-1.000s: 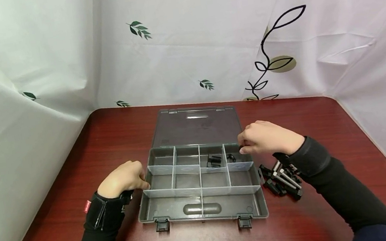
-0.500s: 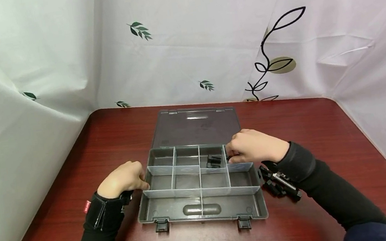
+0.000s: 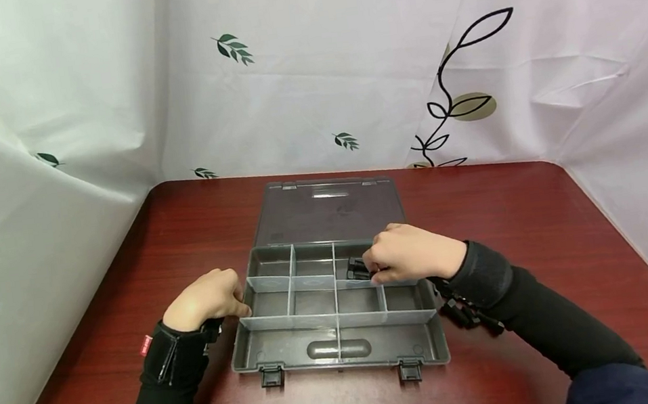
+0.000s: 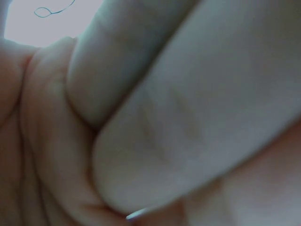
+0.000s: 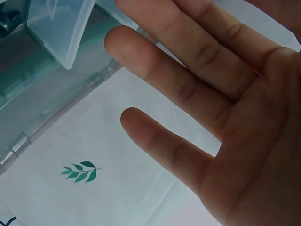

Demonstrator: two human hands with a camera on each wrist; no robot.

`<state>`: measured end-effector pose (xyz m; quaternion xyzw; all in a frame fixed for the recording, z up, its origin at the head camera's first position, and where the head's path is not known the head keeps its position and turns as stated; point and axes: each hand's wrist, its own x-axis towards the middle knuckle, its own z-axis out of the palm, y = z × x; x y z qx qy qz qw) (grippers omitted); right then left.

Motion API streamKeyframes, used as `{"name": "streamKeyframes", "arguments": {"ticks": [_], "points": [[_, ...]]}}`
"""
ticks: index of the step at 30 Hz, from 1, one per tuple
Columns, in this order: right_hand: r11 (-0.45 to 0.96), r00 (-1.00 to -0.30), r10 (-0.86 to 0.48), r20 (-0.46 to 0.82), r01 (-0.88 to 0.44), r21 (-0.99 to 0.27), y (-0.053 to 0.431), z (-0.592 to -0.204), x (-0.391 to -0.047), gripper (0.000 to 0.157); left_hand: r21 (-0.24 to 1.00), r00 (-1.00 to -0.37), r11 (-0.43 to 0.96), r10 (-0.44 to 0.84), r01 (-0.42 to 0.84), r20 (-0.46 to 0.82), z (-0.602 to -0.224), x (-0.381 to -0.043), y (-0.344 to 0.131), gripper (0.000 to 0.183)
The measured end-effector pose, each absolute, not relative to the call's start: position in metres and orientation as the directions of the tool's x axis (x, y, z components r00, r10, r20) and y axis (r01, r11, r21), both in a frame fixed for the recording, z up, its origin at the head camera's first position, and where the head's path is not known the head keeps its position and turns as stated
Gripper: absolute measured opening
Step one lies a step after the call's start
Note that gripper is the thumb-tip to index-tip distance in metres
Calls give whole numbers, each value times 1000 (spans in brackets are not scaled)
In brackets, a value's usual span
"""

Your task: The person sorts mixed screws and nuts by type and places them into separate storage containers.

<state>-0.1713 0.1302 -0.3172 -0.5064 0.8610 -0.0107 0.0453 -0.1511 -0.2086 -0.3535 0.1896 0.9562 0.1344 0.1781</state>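
Observation:
A grey translucent compartment box (image 3: 283, 323) lies on the table with its lid (image 3: 331, 209) folded back. My left hand (image 3: 208, 300) grips the box's left wall, fingers curled; in the left wrist view those fingers (image 4: 188, 117) fill nearly everything. My right hand (image 3: 407, 252) reaches over the back row toward the compartment with small black pieces (image 3: 358, 268). In the right wrist view its outer fingers (image 5: 155, 66) are stretched out. Its thumb and index tips are hidden, so I cannot tell whether they pinch a piece. The rightmost back compartment is mostly behind this hand.
A pile of black pieces (image 3: 460, 315) lies right of the box, partly covered by the right sleeve. Two latches (image 3: 410, 371) stick out at the box's front edge. White patterned sheeting (image 3: 284, 84) stands behind and beside the red-brown table (image 3: 193, 233).
My right hand has moved left and slightly down, from the box's right edge to the compartment with black pieces. Its sleeve now covers more of the pile. The left hand stays put.

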Motion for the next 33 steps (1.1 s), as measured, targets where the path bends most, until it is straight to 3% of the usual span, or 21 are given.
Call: {"name": "streamKeyframes", "arguments": {"ticks": [19, 33], "points": [[431, -426, -899, -100, -901, -36, 107, -314, -164, 27, 303, -866, 894, 414, 329, -280, -352, -150, -208, 32], [433, -430, -900, -73, -900, -49, 106, -321, -163, 20, 312, -866, 893, 413, 324, -282, -351, -150, -207, 34]]}}
